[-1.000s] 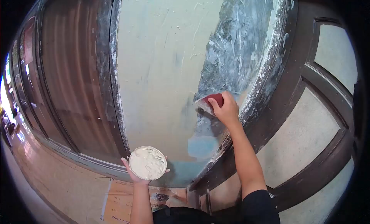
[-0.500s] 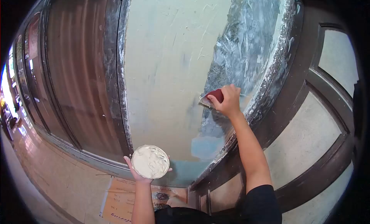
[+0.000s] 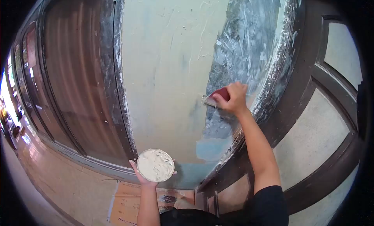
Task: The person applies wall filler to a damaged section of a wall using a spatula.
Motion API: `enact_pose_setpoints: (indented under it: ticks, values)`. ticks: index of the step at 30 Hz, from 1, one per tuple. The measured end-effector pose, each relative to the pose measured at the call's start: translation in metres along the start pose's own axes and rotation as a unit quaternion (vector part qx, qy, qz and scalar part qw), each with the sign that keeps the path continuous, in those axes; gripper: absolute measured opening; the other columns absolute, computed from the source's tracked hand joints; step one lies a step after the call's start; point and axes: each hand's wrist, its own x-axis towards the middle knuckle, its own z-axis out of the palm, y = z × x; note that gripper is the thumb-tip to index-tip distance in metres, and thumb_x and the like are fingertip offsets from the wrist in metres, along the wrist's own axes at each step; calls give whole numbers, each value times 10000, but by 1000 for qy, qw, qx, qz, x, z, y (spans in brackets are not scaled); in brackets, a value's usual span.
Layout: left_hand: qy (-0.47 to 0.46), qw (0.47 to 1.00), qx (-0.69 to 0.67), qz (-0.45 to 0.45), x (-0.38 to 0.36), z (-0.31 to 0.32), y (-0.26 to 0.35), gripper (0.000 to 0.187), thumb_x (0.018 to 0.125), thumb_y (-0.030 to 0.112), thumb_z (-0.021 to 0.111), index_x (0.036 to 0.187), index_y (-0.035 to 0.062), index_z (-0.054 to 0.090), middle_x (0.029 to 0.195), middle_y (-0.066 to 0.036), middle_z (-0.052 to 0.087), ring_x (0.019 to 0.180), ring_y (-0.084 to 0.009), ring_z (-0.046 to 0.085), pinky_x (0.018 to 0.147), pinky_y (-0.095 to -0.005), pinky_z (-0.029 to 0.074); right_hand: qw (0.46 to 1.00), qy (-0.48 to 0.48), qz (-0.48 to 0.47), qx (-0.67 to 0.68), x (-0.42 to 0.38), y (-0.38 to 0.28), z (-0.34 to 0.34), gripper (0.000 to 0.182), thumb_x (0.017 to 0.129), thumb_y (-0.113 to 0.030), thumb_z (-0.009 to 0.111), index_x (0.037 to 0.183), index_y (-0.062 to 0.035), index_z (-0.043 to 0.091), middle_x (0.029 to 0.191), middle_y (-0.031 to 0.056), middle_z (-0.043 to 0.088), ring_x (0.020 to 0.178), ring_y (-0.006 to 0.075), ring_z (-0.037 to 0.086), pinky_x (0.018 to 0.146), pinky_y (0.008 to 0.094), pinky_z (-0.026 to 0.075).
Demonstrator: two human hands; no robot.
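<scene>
Hands apart: the right hand (image 3: 233,98) grips a red-handled scraper (image 3: 217,96) against the wall panel (image 3: 167,70), the left hand (image 3: 146,178) cups a putty-filled dish (image 3: 155,165).

I have one view only, from the head-worn camera, so no second view overlaps with it. It faces straight onto a wall panel (image 3: 163,70) at close range, about an arm's reach off, with both forearms entering from the bottom edge: left hand (image 3: 146,175) low centre, right hand (image 3: 233,99) right of centre. The fisheye lens bends the dark door frame (image 3: 117,89) and side panels into arcs, blacks out the corners, and takes in a strip of floor (image 3: 58,183) at lower left.
</scene>
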Motion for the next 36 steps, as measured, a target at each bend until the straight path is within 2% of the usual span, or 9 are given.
enact_pose_setpoints:
  ticks: [9,12,16,20,22,26,32,34,36]
  values:
    - [-19,998,-50,-28,16,-3,-7,1182,750,959,436,1581,130,293,1584,-305,288,1362,-672,309,903,-908,323,999,26,11,-31,2,-1,10,427,747,-500,825,796,-128,622,770,27,584,790,264,532,779,445,317]
    - [-7,1000,-3,-19,17,-7,-4,1191,743,964,436,1583,131,292,1588,-310,276,1370,-671,298,910,-907,318,998,-6,-48,-31,0,-8,14,405,749,-485,832,857,-135,657,803,16,608,774,254,535,781,442,311]
    - [12,999,-35,-16,16,-6,-5,1157,753,969,399,1560,141,343,1562,-282,349,1327,-657,379,886,-908,338,995,79,15,-61,16,3,14,414,745,-497,835,858,-141,658,822,0,601,771,245,535,783,440,306]
    - [1,999,-34,-14,18,-6,2,1166,739,970,423,1556,141,347,1559,-284,346,1321,-657,379,886,-904,347,995,-23,-95,-20,1,-13,13,441,742,-502,836,878,-114,676,816,5,607,793,245,551,774,437,307]
    - [-11,1000,-28,-8,18,-6,4,1168,734,972,430,1555,144,350,1560,-283,343,1329,-655,368,887,-903,347,995,-34,-85,-27,5,-6,15,453,744,-506,833,891,-103,685,829,15,623,802,251,553,781,437,312]
    - [-11,999,-51,2,17,-10,5,1159,750,960,427,1559,137,335,1555,-309,329,1324,-674,354,855,-896,382,992,70,52,-86,19,3,5,457,731,-509,842,876,-108,677,835,29,634,827,258,559,803,440,323]
    - [-21,998,-52,4,18,-10,9,1185,740,963,443,1567,122,321,1558,-324,317,1332,-672,347,878,-898,362,989,-59,-127,-38,-7,-13,13,459,744,-532,825,875,-120,671,818,12,614,811,249,546,791,438,313]
    - [-17,998,-54,6,17,-9,10,1192,737,965,444,1567,119,321,1558,-324,319,1331,-673,348,884,-898,357,993,-66,-86,-45,6,-5,9,448,754,-527,821,880,-122,676,822,18,611,822,251,547,789,446,304]
    - [6,999,-38,-1,16,-10,9,1114,747,959,434,1535,172,396,1554,-261,379,1295,-677,390,875,-917,329,989,87,74,-90,20,1,7,440,752,-520,822,884,-125,679,818,25,603,830,256,547,787,448,298]
